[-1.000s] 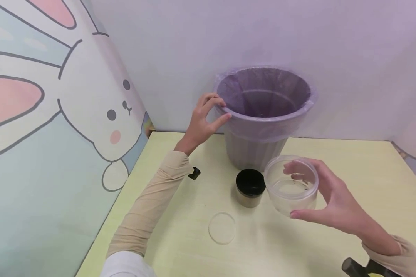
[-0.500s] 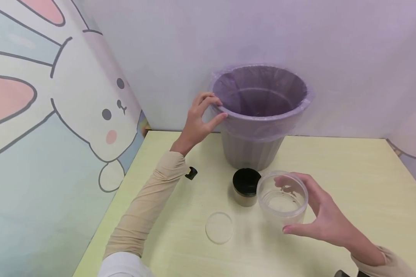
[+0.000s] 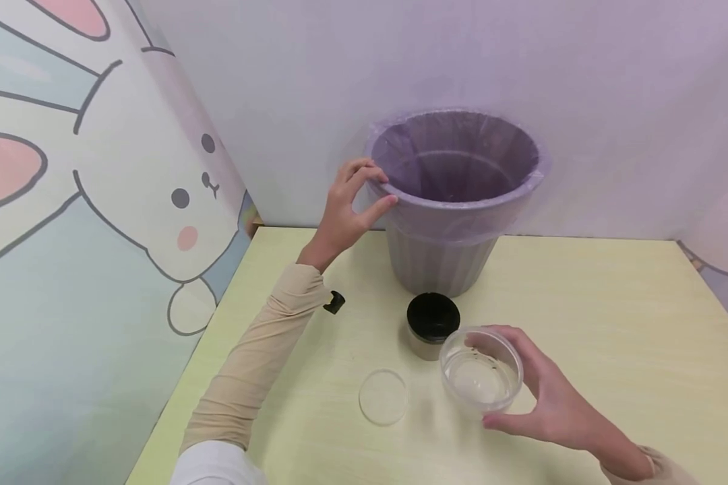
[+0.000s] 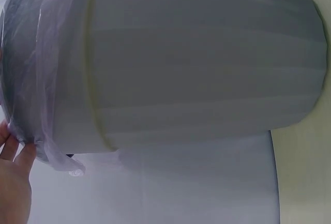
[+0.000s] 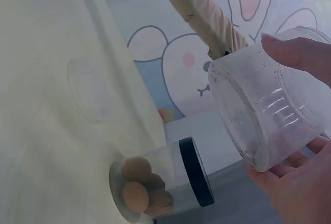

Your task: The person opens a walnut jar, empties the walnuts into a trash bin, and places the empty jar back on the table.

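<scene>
My left hand [image 3: 344, 212] grips the near-left rim of a grey trash bin [image 3: 439, 259] lined with a thin purple bag; in the left wrist view, the fingers [image 4: 26, 154] pinch the liner [image 4: 47, 69] at that rim. In my right hand [image 3: 546, 397] is a clear plastic tub [image 3: 482, 377], held from its right side above the table, mouth up. Small dark specks show on the tub. Just behind and left of it stands a clear jar [image 3: 426, 348] with a black lid [image 3: 433, 315]. Several brown round things [image 5: 137, 197] sit inside that jar.
A clear round lid [image 3: 383, 397] lies flat on the pale yellow table [image 3: 613, 316], left of the tub. The bin stands against the back wall [image 3: 291, 101]. A rabbit mural [image 3: 139, 168] covers the left wall.
My right hand has lowered the clear tub toward the table, bringing it left and nearer to me. The left hand keeps its grip on the bin's rim.
</scene>
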`<state>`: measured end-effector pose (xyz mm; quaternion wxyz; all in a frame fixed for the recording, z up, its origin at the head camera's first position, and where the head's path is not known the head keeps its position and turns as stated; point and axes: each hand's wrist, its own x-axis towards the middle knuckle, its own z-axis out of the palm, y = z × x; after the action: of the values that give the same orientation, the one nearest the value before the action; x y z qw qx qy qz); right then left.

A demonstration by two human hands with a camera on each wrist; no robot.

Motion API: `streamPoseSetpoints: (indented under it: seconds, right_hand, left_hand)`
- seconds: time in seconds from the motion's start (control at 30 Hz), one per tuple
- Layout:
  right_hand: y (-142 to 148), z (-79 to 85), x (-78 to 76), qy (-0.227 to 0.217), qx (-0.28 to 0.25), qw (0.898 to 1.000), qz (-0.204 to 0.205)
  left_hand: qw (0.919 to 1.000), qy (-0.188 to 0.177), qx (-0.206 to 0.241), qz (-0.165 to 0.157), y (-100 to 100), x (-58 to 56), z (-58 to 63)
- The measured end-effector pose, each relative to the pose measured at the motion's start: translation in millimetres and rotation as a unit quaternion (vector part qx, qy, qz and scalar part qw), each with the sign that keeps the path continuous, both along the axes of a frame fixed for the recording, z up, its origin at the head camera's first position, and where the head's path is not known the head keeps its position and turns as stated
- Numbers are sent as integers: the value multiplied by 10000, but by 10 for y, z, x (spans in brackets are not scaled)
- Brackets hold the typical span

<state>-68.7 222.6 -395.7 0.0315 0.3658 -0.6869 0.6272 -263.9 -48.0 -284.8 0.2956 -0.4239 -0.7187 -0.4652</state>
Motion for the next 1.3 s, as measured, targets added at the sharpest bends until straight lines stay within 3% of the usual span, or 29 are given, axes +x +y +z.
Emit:
streamPoseSetpoints:
  seconds: [0.1,0.53,0.77,0.9,1.13,1.3]
  right_hand:
    - [-18,-56,36,15,-40,10000,40]
    - [-130,-280,145,-406,682,9953,-548]
    - [-142,-499,150,-524,742,9947,-483]
    - [-164,-568,131,-433,747,9951,-491]
    - [-260,-513,123,-215,1098,9911,-727]
    - [-251,-730,76,-309,1126,9903,-759]
  left_hand:
    - [10000,1,17,-4,4,16,-1]
    - [9999,71,131,18,12,23,-28]
    - [9999,76,145,-6,24,30,-35]
    - [9999,82,145,-43,33,17,-39]
    - [9999,52,113,1,30,-5,-42]
    - [10000,27,91,30,25,-11,-47]
